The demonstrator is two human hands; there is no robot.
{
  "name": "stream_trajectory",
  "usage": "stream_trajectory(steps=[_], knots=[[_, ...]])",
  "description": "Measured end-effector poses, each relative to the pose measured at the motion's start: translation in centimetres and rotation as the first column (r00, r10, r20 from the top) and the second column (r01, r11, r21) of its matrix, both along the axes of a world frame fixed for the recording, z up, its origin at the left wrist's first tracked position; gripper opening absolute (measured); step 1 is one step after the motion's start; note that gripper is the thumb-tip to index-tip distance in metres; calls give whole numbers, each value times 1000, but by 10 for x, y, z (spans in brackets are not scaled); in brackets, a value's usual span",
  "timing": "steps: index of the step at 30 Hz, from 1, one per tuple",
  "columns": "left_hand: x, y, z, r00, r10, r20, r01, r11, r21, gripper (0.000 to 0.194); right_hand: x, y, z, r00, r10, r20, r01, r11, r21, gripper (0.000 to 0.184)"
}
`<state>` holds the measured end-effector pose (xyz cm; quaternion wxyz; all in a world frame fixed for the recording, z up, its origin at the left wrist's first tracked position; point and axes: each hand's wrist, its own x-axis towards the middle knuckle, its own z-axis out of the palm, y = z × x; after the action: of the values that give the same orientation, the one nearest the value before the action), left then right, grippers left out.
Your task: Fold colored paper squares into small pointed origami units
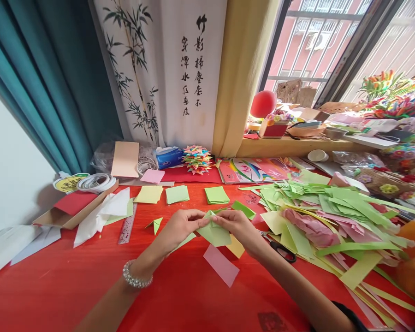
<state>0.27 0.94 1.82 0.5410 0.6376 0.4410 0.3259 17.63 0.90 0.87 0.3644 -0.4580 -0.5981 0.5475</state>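
Observation:
A pale green sheet of paper (215, 234), partly folded at its top, is pinched between both of my hands above the red table. My left hand (185, 228) closes on its left upper edge, thumb and fingers together. On the other edge my right hand (235, 226) pinches the same sheet. Below it lie a pink paper (221, 265) and a yellow paper (235, 246). Left of my left hand stands a small folded green piece (155, 225). Another bright green folded piece (244, 210) rests beyond my right hand.
Square paper stacks in yellow (148, 194), pale green (177, 194) and green (216, 195) sit behind my hands. Black-handled scissors (281, 250) lie at right beside a heap of paper strips (318, 221). A ruler (127, 226) and a cardboard tray (74, 214) are at left.

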Motion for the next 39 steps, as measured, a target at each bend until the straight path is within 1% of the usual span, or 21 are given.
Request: stream_trajectory(steps=[2, 4, 7, 12, 16, 19, 22, 25, 28, 31, 34, 36, 39], knots=[[-1, 1, 0, 1000, -17, 1, 17, 999, -29, 30, 0, 0, 0, 1000, -15, 5, 15, 1000, 6, 35], [-2, 2, -2, 1000, -10, -5, 9, 999, -52, 28, 0, 0, 0, 1000, -27, 8, 27, 1000, 4, 34], [-2, 4, -5, 1000, -8, -8, 7, 998, -57, 24, 0, 1, -1, 999, -40, 27, 40, 999, -1, 34], [0, 4, -7, 1000, -21, -4, 21, 998, -63, 23, 0, 2, -4, 999, -27, 35, 27, 1000, 0, 35], [0, 4, -9, 998, -33, -44, 30, 998, -51, 24, 0, 3, -7, 997, -43, 57, 42, 999, 18, 37], [-2, 6, -12, 996, -50, -78, 48, 998, -32, 25, 0, 4, -9, 994, -28, 106, 24, 999, 41, 38], [-4, 8, -11, 988, -64, -141, 62, 998, -15, 24, 1, 4, -10, 985, -23, 169, 7, 996, 94, 38], [-4, 7, -7, 980, -10, -197, 25, 997, 72, 25, 0, 2, -10, 971, -29, 235, -8, 988, 153, 36], [0, 3, -3, 979, 54, -194, -20, 985, 173, 24, -3, -1, -11, 960, -24, 279, -31, 981, 192, 34], [3, 1, -5, 975, 95, -200, -46, 971, 236, 20, -5, -2, -12, 952, -20, 305, -48, 976, 214, 33], [1, 2, -6, 966, 181, -186, -124, 952, 278, 21, -4, 0, -12, 952, -36, 304, -35, 973, 227, 34], [-1, 4, -6, 962, 234, -143, -185, 939, 290, 22, -2, 2, -11, 964, -57, 260, -5, 973, 233, 36], [-5, 5, -4, 960, 280, -34, -261, 928, 264, 23, 3, 4, -8, 996, -55, 71, 43, 986, 162, 35]])
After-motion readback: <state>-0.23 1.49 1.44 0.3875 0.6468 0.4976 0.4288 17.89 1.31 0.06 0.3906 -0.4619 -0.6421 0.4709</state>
